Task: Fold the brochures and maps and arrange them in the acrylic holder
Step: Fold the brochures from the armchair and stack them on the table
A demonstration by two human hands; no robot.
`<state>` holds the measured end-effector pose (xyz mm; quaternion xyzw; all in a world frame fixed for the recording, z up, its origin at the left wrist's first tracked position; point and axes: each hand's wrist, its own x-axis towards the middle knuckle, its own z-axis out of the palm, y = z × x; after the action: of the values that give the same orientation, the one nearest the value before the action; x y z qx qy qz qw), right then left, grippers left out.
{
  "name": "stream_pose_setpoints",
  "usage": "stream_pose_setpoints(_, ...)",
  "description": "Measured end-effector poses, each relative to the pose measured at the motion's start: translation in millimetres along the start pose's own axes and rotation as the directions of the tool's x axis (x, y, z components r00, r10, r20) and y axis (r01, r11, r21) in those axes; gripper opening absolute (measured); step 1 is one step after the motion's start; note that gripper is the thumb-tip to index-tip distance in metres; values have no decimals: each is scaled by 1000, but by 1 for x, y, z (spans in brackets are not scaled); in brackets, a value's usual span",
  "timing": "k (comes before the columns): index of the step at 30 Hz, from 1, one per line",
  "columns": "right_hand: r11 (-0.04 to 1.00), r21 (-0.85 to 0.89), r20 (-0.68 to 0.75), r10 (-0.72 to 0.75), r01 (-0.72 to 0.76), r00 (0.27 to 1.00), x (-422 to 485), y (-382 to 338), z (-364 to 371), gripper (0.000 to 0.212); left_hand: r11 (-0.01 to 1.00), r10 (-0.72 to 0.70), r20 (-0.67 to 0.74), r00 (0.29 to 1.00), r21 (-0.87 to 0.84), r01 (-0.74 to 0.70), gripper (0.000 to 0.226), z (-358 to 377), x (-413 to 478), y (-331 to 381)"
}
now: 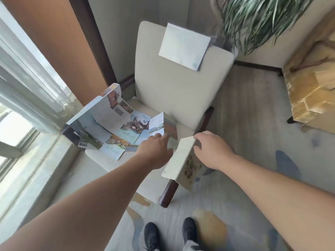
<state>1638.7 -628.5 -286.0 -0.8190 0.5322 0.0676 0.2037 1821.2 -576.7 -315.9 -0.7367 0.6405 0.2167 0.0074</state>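
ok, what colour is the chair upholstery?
Plain cream, no pattern; the chair shows best in the head view.

Lounge corner: armchair, potted plant, curtained window.

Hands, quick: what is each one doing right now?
Left hand: open, reaching to the unfolded brochure on the chair.
Right hand: grips a pale folded sheet.

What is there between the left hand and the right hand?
A folded brochure: the right hand grips its top edge, and its pale panel stands in the gap beside the left hand. The head view shows this.
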Motion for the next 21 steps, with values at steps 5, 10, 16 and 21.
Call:
stream_pose_setpoints(5, 1000, 25, 70, -1, -1, 998, 23, 31, 22, 35, 1000, -11, 84, 996, -6, 11, 53, 36, 28, 24)
stream_pose_setpoints(10, 997, 75, 153, -22, 10, 988, 44, 62, 47, 37, 995, -79, 171, 982, -40, 88, 56, 86, 58, 48)
stream_pose_setpoints(16, 998, 48, 263, -40, 28, 964, 62, 93, 66, 35, 988, -149, 166, 975, -17, 153, 57, 127, 92, 73)
stream_pose_setpoints(21, 997, 60, 269, -69, 54, 961, 69, 101, 70, 35, 974, -226, 137, 965, 2, 228, 47, 142, 101, 70)
